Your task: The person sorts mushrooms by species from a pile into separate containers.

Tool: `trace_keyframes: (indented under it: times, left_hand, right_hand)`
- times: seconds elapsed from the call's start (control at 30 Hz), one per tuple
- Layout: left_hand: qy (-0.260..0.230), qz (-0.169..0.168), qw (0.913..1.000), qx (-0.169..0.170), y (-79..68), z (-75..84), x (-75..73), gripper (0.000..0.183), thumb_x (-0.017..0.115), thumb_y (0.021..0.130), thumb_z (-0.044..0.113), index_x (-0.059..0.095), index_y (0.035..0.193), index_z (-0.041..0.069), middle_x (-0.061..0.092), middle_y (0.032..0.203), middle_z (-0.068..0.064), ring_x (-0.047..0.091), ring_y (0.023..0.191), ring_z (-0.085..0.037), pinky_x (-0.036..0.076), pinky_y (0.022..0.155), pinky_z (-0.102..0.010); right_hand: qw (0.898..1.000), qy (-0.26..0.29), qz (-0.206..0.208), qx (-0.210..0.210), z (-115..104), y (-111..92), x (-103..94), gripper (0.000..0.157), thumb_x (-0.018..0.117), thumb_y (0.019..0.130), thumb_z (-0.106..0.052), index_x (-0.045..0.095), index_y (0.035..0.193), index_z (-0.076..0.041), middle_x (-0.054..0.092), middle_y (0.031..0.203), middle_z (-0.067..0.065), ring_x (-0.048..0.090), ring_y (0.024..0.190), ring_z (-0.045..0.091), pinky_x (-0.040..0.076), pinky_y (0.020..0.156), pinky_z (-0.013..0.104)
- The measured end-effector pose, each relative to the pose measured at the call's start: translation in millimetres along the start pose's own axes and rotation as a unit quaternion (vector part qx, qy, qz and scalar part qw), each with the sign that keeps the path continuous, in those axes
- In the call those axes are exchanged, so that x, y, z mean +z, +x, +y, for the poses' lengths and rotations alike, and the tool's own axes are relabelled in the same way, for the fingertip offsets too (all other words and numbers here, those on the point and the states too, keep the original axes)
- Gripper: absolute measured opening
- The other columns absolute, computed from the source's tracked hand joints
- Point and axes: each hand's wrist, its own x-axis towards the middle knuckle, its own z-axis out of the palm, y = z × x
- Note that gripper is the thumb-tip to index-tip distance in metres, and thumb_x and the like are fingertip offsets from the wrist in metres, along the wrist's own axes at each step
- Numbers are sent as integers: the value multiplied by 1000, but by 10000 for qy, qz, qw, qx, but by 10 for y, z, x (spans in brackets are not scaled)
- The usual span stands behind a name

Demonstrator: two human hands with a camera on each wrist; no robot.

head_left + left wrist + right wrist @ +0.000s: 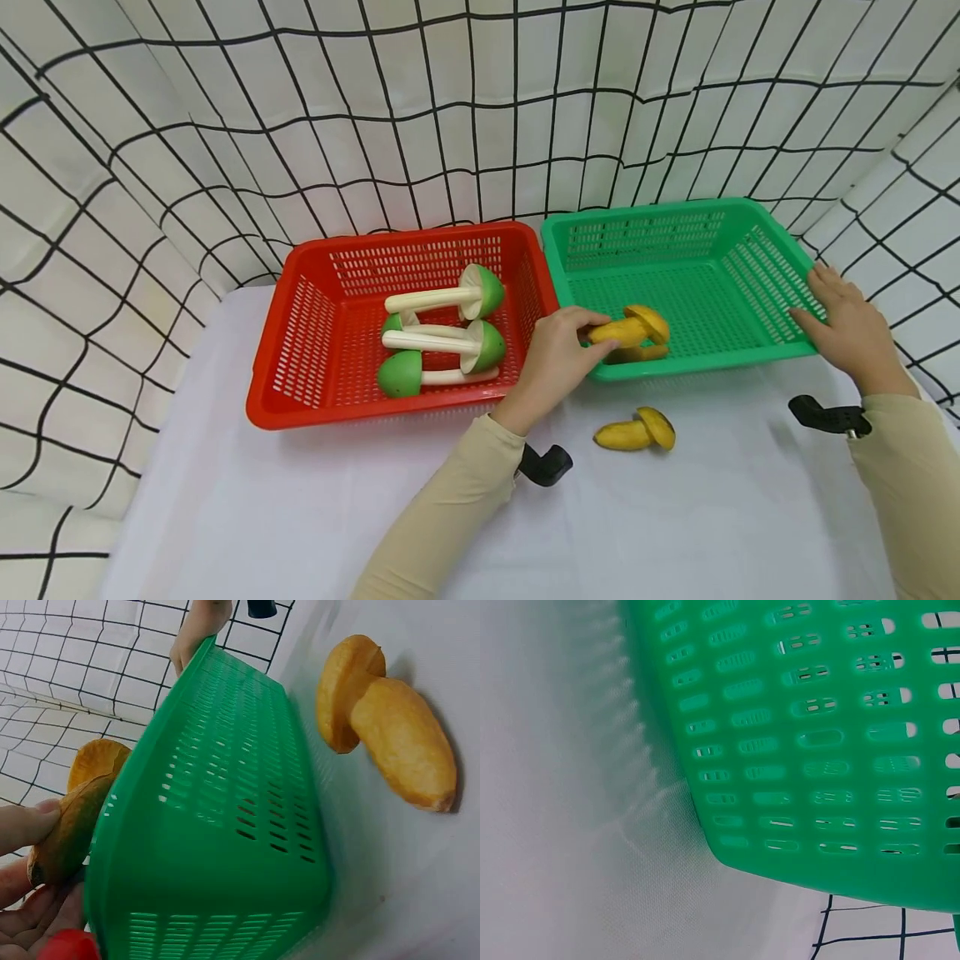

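Note:
My left hand [558,354] pinches a yellow toy mushroom [621,333] by its stem, over the near left corner of the green basket [675,362]. Beneath it, partly hidden, is another yellow piece [647,353] inside the basket. In the left wrist view, thumb and fingers hold the yellow mushroom [66,836] at the rim. My right hand [855,329] holds the green basket's right rim, its thumb reaching over the inner side. A further yellow mushroom [630,434] lies on the white cloth before the basket. The right wrist view shows only the slotted basket wall [787,787] and cloth.
A red basket [315,412] stands left of the green one, with several green-capped, white-stemmed mushrooms [480,346] inside. Behind both rises a black wire grid [468,104] against white fabric. Black camera mounts [546,465] sit at both wrists.

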Motion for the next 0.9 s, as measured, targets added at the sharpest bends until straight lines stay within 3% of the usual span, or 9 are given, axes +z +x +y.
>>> trace_keyframes:
  times: [0.47,0.63,0.9]
  left_hand:
    - [33,-92,10000,4,98,28,163,27,74,83,20,71,105,4,67,100,-4,59,83,-12,44,69,-14]
    - [254,-240,9994,2,139,48,219,27,73,84,22,71,105,5,66,101,-3,58,85,-14,43,68,-14]
    - [413,-226,9989,-17,140,20,253,28,73,84,22,71,106,5,66,104,-3,60,94,-13,46,77,-15]
  right_hand:
    - [9999,44,10,147,-29,-1,-23,63,36,99,-29,14,147,6,9,153,24,6,140,43,12,106,64]
    - [9999,74,47,144,-11,0,-10,63,36,99,-29,14,147,5,10,154,23,6,140,42,11,108,61]
    - [9998,136,62,144,-32,8,-7,62,36,98,-28,16,147,4,13,153,24,8,139,44,12,107,63]
